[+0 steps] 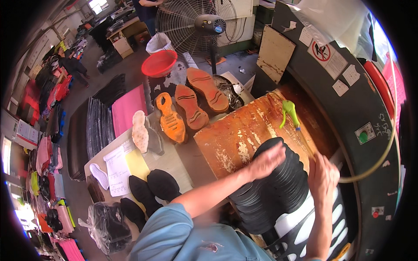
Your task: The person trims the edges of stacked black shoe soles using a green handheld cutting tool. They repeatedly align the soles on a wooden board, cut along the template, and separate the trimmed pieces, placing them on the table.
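Note:
A tall stack of black sole-shaped pieces (278,187) stands in front of me at the bench's near edge. Over its top is my left hand (267,162), fingers bent and drawn together; whatever they hold, if anything, is hidden. My right hand (323,176) is beside the stack's right side, fingers closed and pointing down, their contents out of sight. Behind it passes a clear hose (370,175), which leads to a green air gun (289,114) on the worn wooden board (230,141). Below the right hand lies a black sheet with white sole-shaped openings (300,230).
A dark machine frame (348,71) with a green button (363,137) curves along the right. Orange cutting dies (171,118) and a red basin (159,64) stand beyond the board. Black soles (143,193) and paper (116,171) lie left. A large fan (196,24) stands behind.

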The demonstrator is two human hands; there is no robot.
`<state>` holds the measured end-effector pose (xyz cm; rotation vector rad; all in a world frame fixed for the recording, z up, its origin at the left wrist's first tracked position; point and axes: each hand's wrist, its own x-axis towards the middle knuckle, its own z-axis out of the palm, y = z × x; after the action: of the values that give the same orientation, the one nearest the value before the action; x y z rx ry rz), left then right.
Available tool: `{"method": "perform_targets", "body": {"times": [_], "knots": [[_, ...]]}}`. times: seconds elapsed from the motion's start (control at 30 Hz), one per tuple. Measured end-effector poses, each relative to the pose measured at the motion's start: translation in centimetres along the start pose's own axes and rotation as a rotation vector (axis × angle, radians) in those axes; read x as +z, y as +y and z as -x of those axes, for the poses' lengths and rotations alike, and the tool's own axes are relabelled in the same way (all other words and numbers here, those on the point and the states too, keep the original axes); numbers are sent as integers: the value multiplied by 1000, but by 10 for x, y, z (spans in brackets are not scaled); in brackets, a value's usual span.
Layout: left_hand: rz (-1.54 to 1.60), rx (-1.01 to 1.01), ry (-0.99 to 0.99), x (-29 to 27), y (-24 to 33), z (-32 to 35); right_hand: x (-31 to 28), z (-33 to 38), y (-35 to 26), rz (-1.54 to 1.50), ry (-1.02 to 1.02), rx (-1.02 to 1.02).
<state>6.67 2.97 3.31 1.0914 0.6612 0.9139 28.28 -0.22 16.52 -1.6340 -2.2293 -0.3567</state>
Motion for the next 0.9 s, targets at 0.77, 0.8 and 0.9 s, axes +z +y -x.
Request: {"method": "perform_targets", "body": {"times": [0.77, 0.8, 0.9], "knots": [[-1098, 492, -192, 22, 11, 41, -86, 159, 20, -961, -659, 576], [-1333, 330, -61, 9, 1, 36, -92, 170, 24, -843, -607, 618], [-1506, 306, -51, -20, -29, 30, -85, 199, 29, -394, -389, 544]]}}
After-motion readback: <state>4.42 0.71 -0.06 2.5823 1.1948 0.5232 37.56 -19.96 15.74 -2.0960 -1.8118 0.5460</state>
